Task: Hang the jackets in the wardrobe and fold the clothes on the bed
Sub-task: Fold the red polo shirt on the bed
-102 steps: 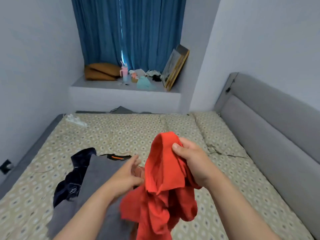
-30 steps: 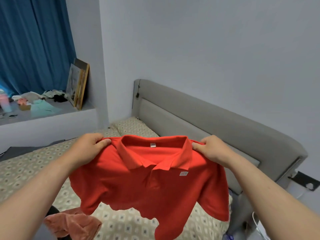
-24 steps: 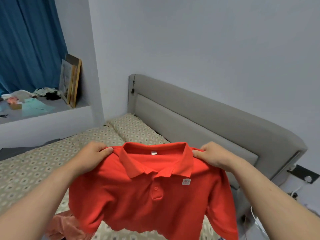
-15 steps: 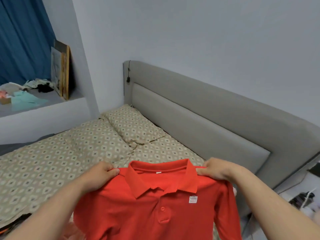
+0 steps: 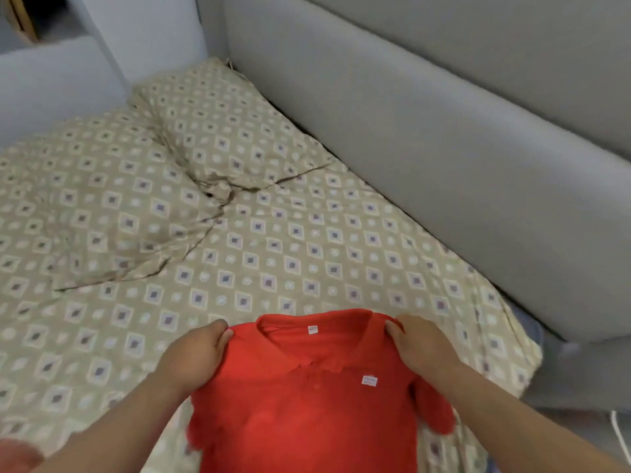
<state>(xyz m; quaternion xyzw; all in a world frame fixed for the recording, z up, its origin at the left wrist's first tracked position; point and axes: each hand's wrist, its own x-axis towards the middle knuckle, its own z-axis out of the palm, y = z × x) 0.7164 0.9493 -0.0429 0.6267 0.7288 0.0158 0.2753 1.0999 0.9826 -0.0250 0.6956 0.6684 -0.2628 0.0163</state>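
Note:
A red polo shirt (image 5: pixel 307 404) with a white neck label and a small white chest tag is spread front-up low over the patterned bed sheet (image 5: pixel 273 254), collar pointing toward the pillow. My left hand (image 5: pixel 194 356) pinches its left shoulder beside the collar. My right hand (image 5: pixel 420 346) pinches the other shoulder. The shirt's lower part runs out of the bottom of the view, and its right sleeve bunches near my right forearm.
A patterned pillow (image 5: pixel 205 138) lies at the head of the bed by the grey padded headboard (image 5: pixel 426 138). A pinkish garment (image 5: pixel 15 455) shows at the bottom left corner. A white cable (image 5: pixel 619 435) hangs beside the bed at right.
The shirt, held up in the air by both shoulders, has come down toward the bed sheet. My view has tilted down from the wall and headboard onto the mattress.

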